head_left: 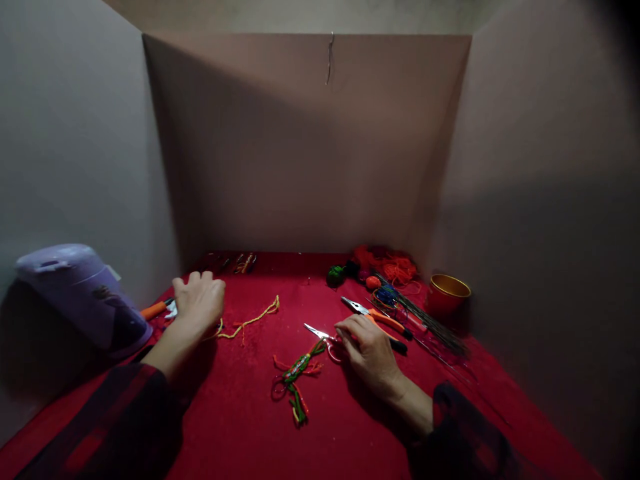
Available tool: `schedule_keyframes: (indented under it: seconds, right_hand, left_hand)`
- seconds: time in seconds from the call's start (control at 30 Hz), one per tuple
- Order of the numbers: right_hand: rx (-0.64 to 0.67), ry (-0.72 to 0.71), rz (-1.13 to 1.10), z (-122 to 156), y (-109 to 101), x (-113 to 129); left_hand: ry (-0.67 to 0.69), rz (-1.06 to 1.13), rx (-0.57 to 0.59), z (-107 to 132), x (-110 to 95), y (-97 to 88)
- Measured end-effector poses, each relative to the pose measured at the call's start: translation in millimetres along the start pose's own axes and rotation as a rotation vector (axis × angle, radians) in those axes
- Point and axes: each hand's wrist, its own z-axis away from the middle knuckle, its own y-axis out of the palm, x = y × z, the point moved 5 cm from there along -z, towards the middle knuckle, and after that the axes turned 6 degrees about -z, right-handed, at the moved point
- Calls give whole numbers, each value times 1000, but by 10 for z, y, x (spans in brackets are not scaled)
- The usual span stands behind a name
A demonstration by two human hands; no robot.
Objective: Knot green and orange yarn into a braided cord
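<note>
My left hand (pixel 199 300) rests knuckles-up on the red cloth (pixel 260 427) at the left, fingers curled over the end of a yellow yarn strand (pixel 250 321). An orange-handled tool (pixel 159 309) lies just left of it. My right hand (pixel 367 345) lies at centre right with its fingers closed on the handles of small scissors (pixel 320 333), whose blades point left. A green, red and orange yarn bundle (pixel 296 377) lies on the cloth just left of that hand. Orange-handled pliers (pixel 377 317) lie right behind it.
A lilac plastic jug (pixel 83 293) lies tilted at the far left. Balls and tangles of orange, green and blue yarn (pixel 385 270), thin sticks (pixel 430 323) and a red-and-gold cup (pixel 449 293) crowd the back right. A cardboard screen (pixel 305 140) walls the back.
</note>
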Motion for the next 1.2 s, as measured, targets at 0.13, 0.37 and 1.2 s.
schedule_keyframes:
  seconds: [0.13,0.37,1.2]
  right_hand:
    - [66,3,-4,105,-11,82]
    - [91,36,-37,118,39,70]
    - [67,177,-457,13,311,302]
  left_hand:
    - [304,354,72,346,-544,-82]
    - [387,679,206,860,-1234,36]
    - [105,1766,581,891,-1216,194]
